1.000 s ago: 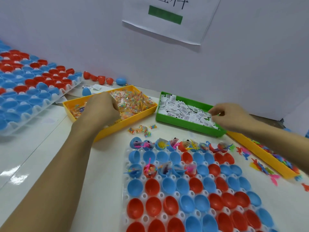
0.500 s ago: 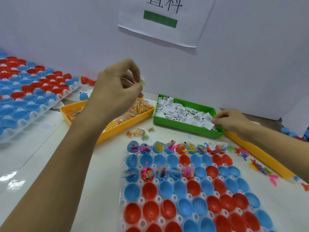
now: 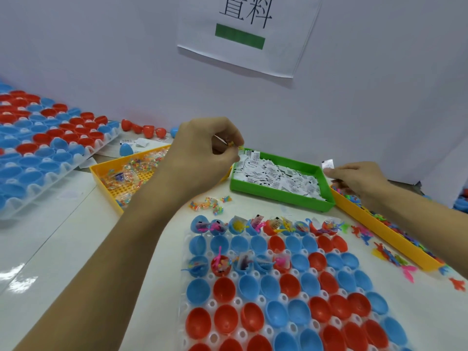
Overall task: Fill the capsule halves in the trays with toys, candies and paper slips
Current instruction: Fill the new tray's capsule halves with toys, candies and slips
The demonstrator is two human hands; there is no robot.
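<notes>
left hand [image 3: 202, 150]: I see it raised at 12 o'clock of the near tray, fingers curled, pinching a small candy packet [image 3: 234, 145] at the fingertips; packet mostly hidden, so I can't tell its long axis.
right hand [image 3: 354, 177]: at 2 o'clock, over the right rim of the green bin; thumb and forefinger pinch one paper slip [image 3: 328, 163], which stands upright, long axis near vertical, printed face toward me.
green bin [image 3: 278, 196]: paper slips heaped inside; long axis runs 10 to 4 o'clock.
left yellow bin [image 3: 101, 173]: wrapped candies inside; my left forearm covers its right part.
right yellow bin [image 3: 395, 231]: small toys inside; my right arm hides its middle.
near tray [image 3: 186, 297]: blue and red capsule halves, openings up; top row and part of third row hold items; bottom edge cut off.
far tray [image 3: 83, 158]: at 9 o'clock, cut off at left.
loose candies [image 3: 210, 202]: on the table just beyond the near tray.
</notes>
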